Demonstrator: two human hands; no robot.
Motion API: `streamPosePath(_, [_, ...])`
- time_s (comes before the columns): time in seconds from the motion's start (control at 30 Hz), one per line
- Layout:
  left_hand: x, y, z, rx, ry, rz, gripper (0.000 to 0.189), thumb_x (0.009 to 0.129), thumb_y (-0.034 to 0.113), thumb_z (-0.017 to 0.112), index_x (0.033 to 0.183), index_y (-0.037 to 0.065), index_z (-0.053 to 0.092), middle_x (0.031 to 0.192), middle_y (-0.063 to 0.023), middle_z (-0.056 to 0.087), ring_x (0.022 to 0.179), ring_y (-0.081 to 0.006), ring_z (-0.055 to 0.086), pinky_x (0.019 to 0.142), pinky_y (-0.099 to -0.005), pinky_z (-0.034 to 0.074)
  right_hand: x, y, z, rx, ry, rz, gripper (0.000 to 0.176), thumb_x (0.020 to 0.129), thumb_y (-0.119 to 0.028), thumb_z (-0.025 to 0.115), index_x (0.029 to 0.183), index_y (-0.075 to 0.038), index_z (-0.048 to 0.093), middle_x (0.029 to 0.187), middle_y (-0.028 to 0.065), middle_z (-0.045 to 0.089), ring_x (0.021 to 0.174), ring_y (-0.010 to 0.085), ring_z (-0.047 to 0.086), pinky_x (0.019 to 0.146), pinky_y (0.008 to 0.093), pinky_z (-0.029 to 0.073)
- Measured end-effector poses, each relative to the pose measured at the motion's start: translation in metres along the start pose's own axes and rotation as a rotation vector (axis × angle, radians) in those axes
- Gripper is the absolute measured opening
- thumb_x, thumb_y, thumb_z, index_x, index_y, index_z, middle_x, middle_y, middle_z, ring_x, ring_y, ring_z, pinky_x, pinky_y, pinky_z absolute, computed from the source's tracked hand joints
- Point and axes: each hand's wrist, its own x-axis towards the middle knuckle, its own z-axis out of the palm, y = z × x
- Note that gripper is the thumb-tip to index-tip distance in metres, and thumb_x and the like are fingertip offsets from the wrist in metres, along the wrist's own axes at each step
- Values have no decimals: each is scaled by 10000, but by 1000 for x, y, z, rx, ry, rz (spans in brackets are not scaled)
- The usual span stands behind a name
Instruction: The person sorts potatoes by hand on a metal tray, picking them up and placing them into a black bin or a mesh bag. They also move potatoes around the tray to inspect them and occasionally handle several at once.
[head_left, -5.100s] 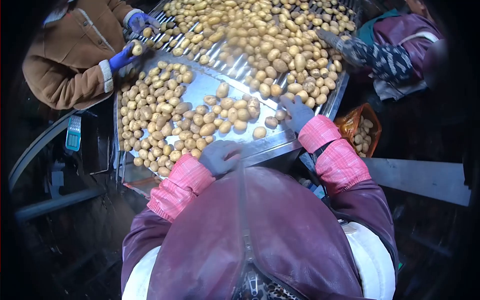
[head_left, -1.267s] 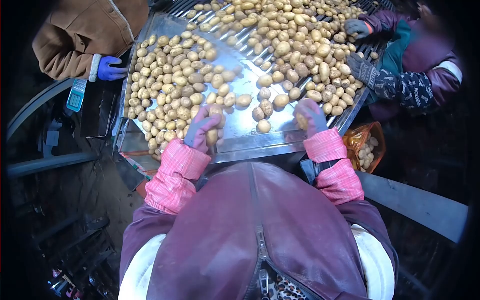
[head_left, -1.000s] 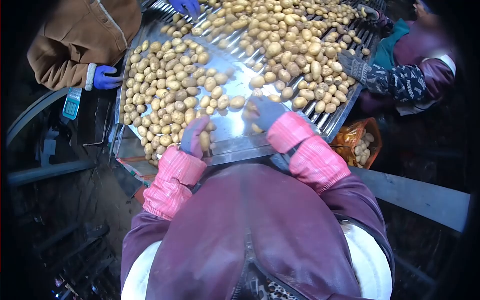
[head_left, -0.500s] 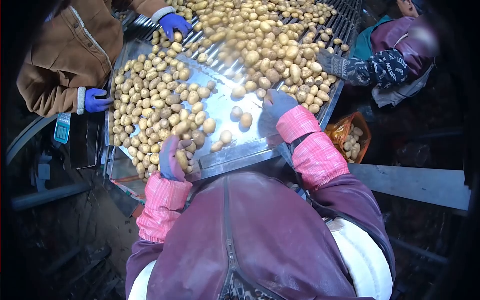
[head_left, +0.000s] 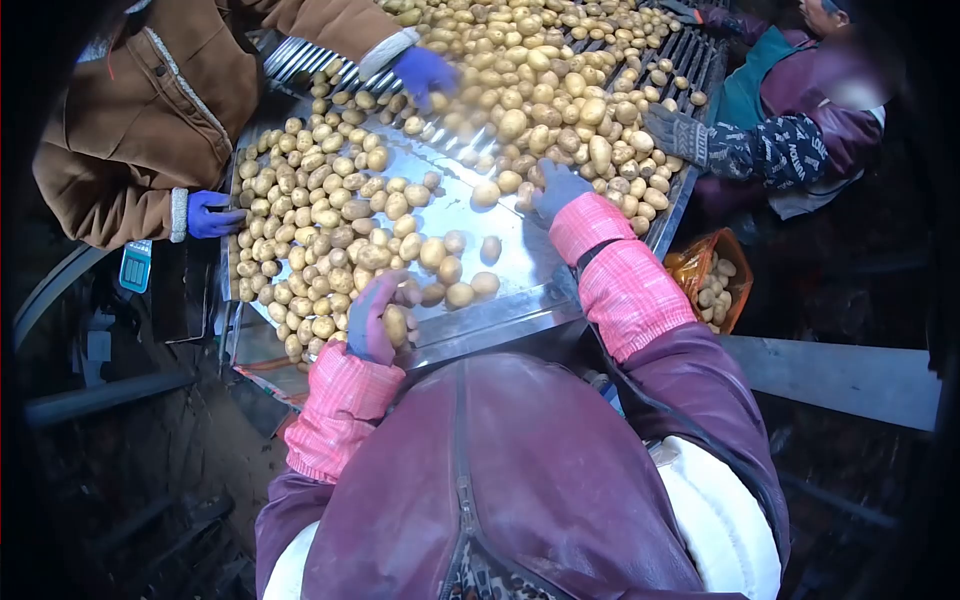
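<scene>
Many potatoes (head_left: 330,215) are spread over the metal tray (head_left: 520,270). My left hand (head_left: 375,318), gloved, is at the near edge of the tray with its fingers curled round a potato (head_left: 396,325); other potatoes lie just beyond it. At the right side of the tray my right hand (head_left: 562,192), in a grey glove, reaches to the lower edge of the big heap of potatoes (head_left: 540,90). Its fingertips are beside a few potatoes, and whether they grip one is hard to see.
A person in a brown jacket (head_left: 150,120) at the left has blue gloves near the potatoes. At the right, another person's gloved hand (head_left: 678,135) touches the heap. Dark roller bars (head_left: 690,70) lie at the back, and an orange basket (head_left: 738,285) holds potatoes.
My left hand has moved slightly right with the potato. Several potatoes now lie further right on the tray. The blue glove at the top has moved right, over the heap's edge.
</scene>
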Motion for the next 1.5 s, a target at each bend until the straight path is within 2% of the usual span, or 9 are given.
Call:
streamPosePath(0.3, [18, -5, 13, 104, -182, -35, 415, 1001, 326, 459, 1275, 27, 545, 972, -79, 622, 636, -123, 552, 531, -273, 465, 46, 6, 69, 187, 69, -146, 577, 827, -327, 685, 1335, -91, 547, 1163, 234, 651, 1075, 378, 639, 926, 416, 509])
streamPosePath(0.63, [63, -23, 20, -310, -225, -226, 442, 975, 400, 515, 1267, 70, 553, 933, -81, 654, 599, -148, 552, 466, -271, 436, -94, -67, -6, 736, -351, -308, 409, 791, -351, 701, 1138, -136, 671, 1012, 140, 705, 943, 299, 681, 842, 393, 528])
streamPosePath(0.7, [64, -24, 17, -261, -176, -241, 429, 971, 367, 530, 1261, 54, 559, 912, -76, 644, 596, -149, 548, 465, -273, 436, -53, 8, 65, 980, 29, -296, 372, 814, -273, 677, 1163, -144, 664, 1001, 132, 699, 922, 270, 677, 812, 371, 530])
streamPosePath(0.73, [60, -19, 18, -255, -177, -236, 399, 969, 317, 537, 1251, 36, 559, 894, -72, 624, 616, -155, 554, 466, -279, 430, -63, 16, 20, 576, 213, -198, 322, 838, -169, 695, 1151, -95, 670, 1002, 113, 698, 840, 186, 663, 726, 338, 545])
streamPosePath(0.87, [59, -7, 18, -32, -55, -35, 319, 911, 295, 616, 1080, 27, 588, 901, -90, 613, 664, -172, 578, 537, -296, 467, -42, 112, 0, 90, 325, 155, 488, 845, -266, 640, 1300, -126, 532, 1227, 180, 553, 985, 347, 650, 869, 469, 526])
streamPosePath(1.0, [105, -7, 2, 322, -48, 238, 364, 880, 255, 690, 1124, 2, 595, 970, -134, 615, 766, -178, 599, 640, -303, 492, -59, 86, 1, -312, 175, -6, 505, 843, -273, 601, 1313, -143, 472, 1225, 154, 533, 1056, 364, 614, 868, 498, 521])
streamPosePath(1.1, [128, 9, 25, 1196, 4, 472, 477, 877, 338, 690, 1235, 40, 590, 1078, -174, 641, 925, -248, 644, 801, -352, 518, -68, 60, 13, -425, 157, -18, 502, 843, -278, 606, 1310, -154, 470, 1199, 153, 537, 1075, 375, 598, 860, 501, 518])
streamPosePath(1.3, [140, 29, 69, 1767, -274, 432, 484, 879, 368, 653, 1231, 39, 607, 1128, -182, 670, 1044, -340, 642, 859, -417, 528, -77, 22, 24, -21, 74, -247, 505, 876, -271, 603, 1348, -156, 467, 1216, 128, 559, 1079, 351, 603, 862, 455, 518])
streamPosePath(1.5, [173, -1, 1, 764, -234, 307, 322, 928, 295, 599, 1120, 44, 662, 986, -110, 678, 792, -204, 643, 685, -319, 521, -97, 43, 25, 265, 53, -290, 445, 877, -246, 622, 1301, -130, 555, 1147, 135, 623, 1005, 339, 642, 865, 414, 520])
